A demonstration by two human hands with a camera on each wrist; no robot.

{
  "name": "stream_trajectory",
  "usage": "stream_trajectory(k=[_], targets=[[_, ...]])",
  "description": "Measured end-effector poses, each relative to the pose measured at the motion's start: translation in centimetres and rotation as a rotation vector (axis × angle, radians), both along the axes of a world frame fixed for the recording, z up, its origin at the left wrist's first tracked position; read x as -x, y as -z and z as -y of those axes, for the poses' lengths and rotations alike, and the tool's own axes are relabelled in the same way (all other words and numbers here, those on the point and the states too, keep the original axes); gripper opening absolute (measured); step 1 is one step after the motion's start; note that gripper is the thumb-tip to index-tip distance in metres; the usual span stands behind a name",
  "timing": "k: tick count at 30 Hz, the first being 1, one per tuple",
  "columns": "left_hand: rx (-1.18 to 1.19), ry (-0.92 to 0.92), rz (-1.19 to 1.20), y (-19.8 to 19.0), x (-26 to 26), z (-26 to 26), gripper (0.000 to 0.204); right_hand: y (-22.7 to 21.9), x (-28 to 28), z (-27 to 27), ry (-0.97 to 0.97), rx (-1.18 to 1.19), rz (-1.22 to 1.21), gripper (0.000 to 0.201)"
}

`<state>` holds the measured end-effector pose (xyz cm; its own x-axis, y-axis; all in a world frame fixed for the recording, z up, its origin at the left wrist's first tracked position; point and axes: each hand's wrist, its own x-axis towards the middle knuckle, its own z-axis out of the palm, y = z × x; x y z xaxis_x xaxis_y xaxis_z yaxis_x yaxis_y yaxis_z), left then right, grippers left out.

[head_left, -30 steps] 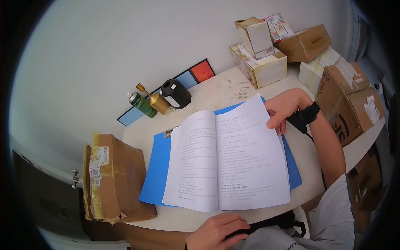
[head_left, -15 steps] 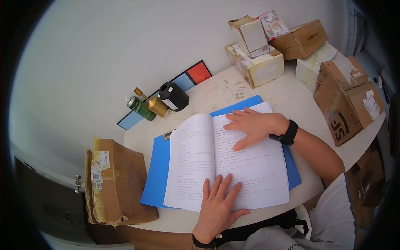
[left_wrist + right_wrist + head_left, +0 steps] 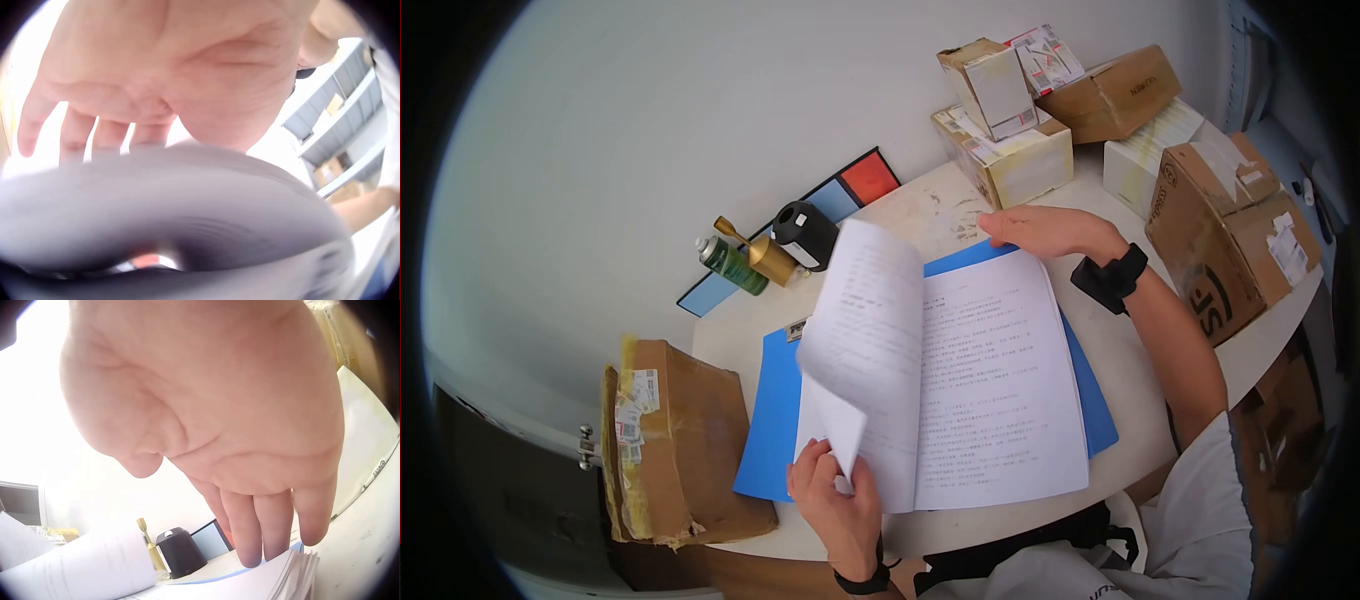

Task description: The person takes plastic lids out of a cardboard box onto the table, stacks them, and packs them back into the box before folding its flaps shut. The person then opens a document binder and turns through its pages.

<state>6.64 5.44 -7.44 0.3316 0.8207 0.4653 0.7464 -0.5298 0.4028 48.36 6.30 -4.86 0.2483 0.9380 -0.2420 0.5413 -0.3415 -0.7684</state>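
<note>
An open stack of printed pages, like a book (image 3: pixel 1000 400), lies on a blue folder (image 3: pixel 762 430) with a metal clip. On the left side a page (image 3: pixel 865 310) stands raised and curls over, its lower corner between the thumb and fingers of my left hand (image 3: pixel 835 510), which pinches it. In the left wrist view the curved paper (image 3: pixel 156 194) hides those fingertips. My right hand (image 3: pixel 1050 230) is at the top right corner of the pages, fingers extended; in the right wrist view its fingertips reach the page edges (image 3: pixel 290 575).
Along the wall stand a green spray can (image 3: pixel 730 265), a brass-coloured pot with a handle (image 3: pixel 772 260) and a black cylinder (image 3: pixel 805 235). A worn carton (image 3: pixel 700 440) sits at the left. Several boxes (image 3: pixel 1030 165) and a large carton (image 3: pixel 1230 240) occupy the right side.
A page has been lifted and turned over toward the left. My left hand came up from the lap onto the pages, then moved left; my right hand moved across the page and back to the top right.
</note>
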Motion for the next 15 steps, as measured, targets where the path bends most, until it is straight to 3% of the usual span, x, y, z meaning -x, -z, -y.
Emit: stream_trajectory(k=[1, 3, 5, 6, 9, 11, 12, 13, 15], targets=[[0.074, -0.058, 0.048, -0.5, 1.5, -0.7, 0.021, 0.4, -0.4, -0.2, 0.004, -0.004, -0.003, 0.068], [0.145, -0.107, 0.088, -0.6, 3.4, -1.4, 0.025, 1.4, -1.1, -0.5, -0.233, -0.028, 0.158, 0.069], [-0.164, -0.317, 0.047, 0.2, 4.8, -1.7, 0.034, 0.9, -0.4, -0.1, -0.254, 0.016, 0.249, 0.069], [-0.162, -0.322, 0.044, 0.0, 4.7, -1.5, 0.034, 0.4, 0.2, 0.2, -0.281, 0.063, 0.347, 0.069], [-0.167, -0.241, 0.202, -1.2, 2.6, -0.4, 0.04, -0.8, 1.9, 1.5, -0.256, 0.004, 0.456, 0.066], [-0.137, -0.052, 0.168, -2.0, 1.0, 0.8, 0.03, -1.7, 2.3, 1.9, -0.269, -0.008, 0.459, 0.065], [-0.138, -0.055, 0.173, -2.3, 0.7, 1.2, 0.03, -2.2, 2.5, 2.1, -0.273, -0.019, 0.452, 0.064], [-0.025, 0.075, 0.172, -2.5, 0.5, 1.6, 0.024, -2.9, 2.6, 2.3, -0.274, -0.019, 0.457, 0.064], [0.157, 0.295, 0.197, -2.8, -0.1, 2.5, 0.012, -4.3, 2.9, 2.2, -0.034, -0.014, 0.301, 0.068]])
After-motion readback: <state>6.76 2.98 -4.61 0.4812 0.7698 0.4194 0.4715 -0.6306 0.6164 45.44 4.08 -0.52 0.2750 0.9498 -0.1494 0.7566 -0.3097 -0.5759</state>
